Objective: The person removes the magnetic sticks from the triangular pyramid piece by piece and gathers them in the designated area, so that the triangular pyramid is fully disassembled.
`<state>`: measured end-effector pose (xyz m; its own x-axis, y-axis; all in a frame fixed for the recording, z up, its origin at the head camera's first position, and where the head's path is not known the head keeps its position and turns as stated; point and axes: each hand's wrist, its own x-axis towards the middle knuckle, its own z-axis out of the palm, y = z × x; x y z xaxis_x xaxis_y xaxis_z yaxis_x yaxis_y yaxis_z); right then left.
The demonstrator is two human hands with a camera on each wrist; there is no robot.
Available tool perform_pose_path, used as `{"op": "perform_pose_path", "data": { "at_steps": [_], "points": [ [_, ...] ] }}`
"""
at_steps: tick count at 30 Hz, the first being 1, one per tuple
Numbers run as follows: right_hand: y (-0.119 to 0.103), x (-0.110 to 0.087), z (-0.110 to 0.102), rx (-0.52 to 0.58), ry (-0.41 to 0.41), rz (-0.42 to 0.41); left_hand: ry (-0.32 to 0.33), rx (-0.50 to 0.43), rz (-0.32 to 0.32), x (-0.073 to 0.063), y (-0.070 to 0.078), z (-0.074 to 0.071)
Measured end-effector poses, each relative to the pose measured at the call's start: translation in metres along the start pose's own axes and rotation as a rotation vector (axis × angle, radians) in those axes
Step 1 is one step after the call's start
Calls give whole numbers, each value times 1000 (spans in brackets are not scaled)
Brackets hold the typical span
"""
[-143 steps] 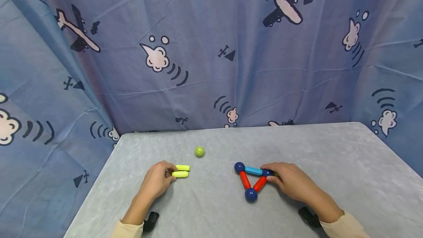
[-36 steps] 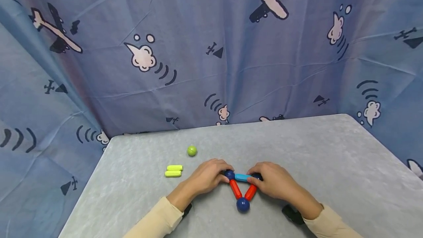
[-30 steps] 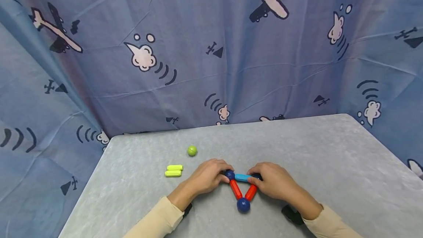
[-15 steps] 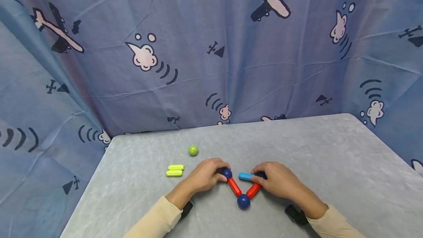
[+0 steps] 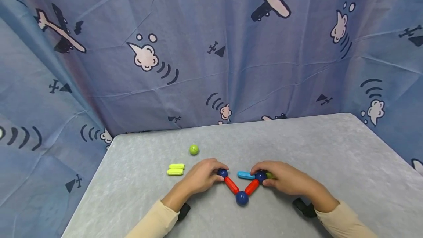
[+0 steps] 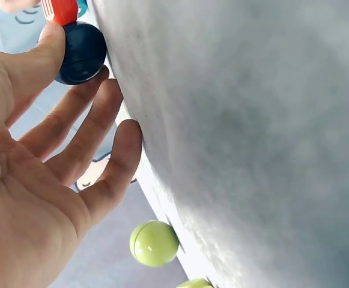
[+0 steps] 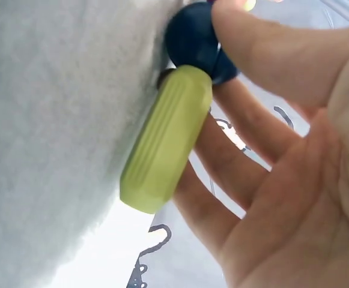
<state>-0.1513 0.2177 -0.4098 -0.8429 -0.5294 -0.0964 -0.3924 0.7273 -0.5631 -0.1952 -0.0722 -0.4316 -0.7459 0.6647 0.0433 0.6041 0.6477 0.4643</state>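
My left hand [image 5: 198, 176] pinches a navy ball [image 5: 222, 173] between thumb and fingers; in the left wrist view its other fingers spread loosely. A red rod [image 5: 231, 185] runs from that ball to a larger navy ball [image 5: 242, 198] at the front. From there a second red rod [image 5: 252, 187] leads to another navy ball [image 5: 260, 177], gripped by my right hand [image 5: 290, 178]. A light-blue rod [image 5: 245, 175] sticks out leftward from this ball, its left end free. A yellow-green rod [image 7: 165, 141] joins the same ball under my right palm.
Two yellow rods [image 5: 175, 172] lie side by side left of my left hand. Behind them sits a green ball [image 5: 194, 149]. The grey-white tabletop [image 5: 317, 146] ends at a blue patterned curtain [image 5: 185, 102].
Earlier the blue rod bridged both rear balls in a closed triangle. My left hand came over from the yellow rods and drew the left ball away; the V has since widened.
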Motion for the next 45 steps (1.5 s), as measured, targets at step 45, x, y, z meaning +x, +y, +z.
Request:
{"op": "perform_pose_path", "data": {
  "at_steps": [45],
  "points": [
    [-10, 5, 11, -106, 169, 196, 63, 18, -198, -64, -5, -10]
  ]
}}
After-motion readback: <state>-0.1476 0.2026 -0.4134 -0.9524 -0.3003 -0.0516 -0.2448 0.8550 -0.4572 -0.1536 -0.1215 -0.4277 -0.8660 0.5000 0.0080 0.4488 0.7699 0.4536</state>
